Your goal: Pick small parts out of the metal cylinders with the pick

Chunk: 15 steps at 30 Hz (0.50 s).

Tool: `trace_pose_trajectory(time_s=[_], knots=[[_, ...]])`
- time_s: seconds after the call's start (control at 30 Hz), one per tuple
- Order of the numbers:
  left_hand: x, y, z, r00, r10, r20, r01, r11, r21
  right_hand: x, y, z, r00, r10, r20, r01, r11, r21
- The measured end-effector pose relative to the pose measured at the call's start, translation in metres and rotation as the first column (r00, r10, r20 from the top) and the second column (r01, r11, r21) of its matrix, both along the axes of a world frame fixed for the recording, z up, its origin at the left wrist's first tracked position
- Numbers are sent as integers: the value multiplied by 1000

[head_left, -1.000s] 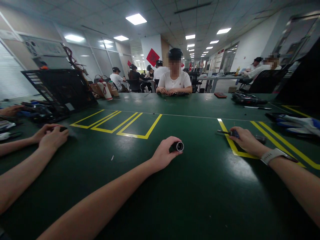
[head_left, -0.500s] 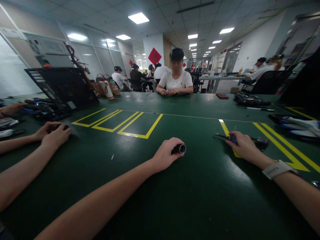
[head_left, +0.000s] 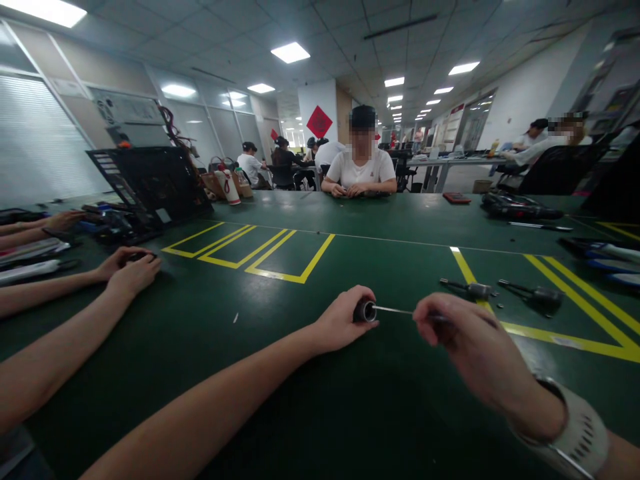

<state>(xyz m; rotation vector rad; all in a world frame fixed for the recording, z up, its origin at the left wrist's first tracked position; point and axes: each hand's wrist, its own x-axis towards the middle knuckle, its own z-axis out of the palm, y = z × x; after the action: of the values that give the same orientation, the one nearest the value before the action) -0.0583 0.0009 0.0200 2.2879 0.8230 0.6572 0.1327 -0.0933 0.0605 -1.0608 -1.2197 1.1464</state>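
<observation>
Near the middle of the table my left hand is closed around a short black cylinder with a metal-rimmed open end turned toward me and to the right. My right hand, with a pale watch on its wrist, is closed on a thin metal screwdriver. Its shaft points left and its tip is at the cylinder's open end; whether it is inside I cannot tell. Beyond my right hand lie two dark cylindrical parts with thin stems, one silvery and one black, with several small pieces beside them.
Yellow tape outlines mark the green table. At left, a co-worker's hands hold a small dark object. A black panel stands behind them. Across the table sits another person. A dark tool case lies far right.
My right hand has left the cylindrical parts on the right and moved left and nearer, bringing the screwdriver to the black cylinder. My left hand keeps its hold. The view has shifted slightly.
</observation>
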Motion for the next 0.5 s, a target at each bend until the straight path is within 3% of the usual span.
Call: trace_pose_trajectory(time_s=[0.1,0.2,0.33,0.5], knots=[[1,0,1,996,-79,-32,82,991,107,-1,-7,-16,995,83,61,-81,996,-34],[3,-1,2,992,-90,-85,100,987,129,3,-10,-24,970,119,213,-119,993,-13],[6,-5,-1,980,-99,-173,125,981,148,1,-14,-20,875,113,471,-146,989,34],[7,-10,-2,963,-103,-248,157,966,207,-5,-19,-17,776,38,630,-173,973,154]])
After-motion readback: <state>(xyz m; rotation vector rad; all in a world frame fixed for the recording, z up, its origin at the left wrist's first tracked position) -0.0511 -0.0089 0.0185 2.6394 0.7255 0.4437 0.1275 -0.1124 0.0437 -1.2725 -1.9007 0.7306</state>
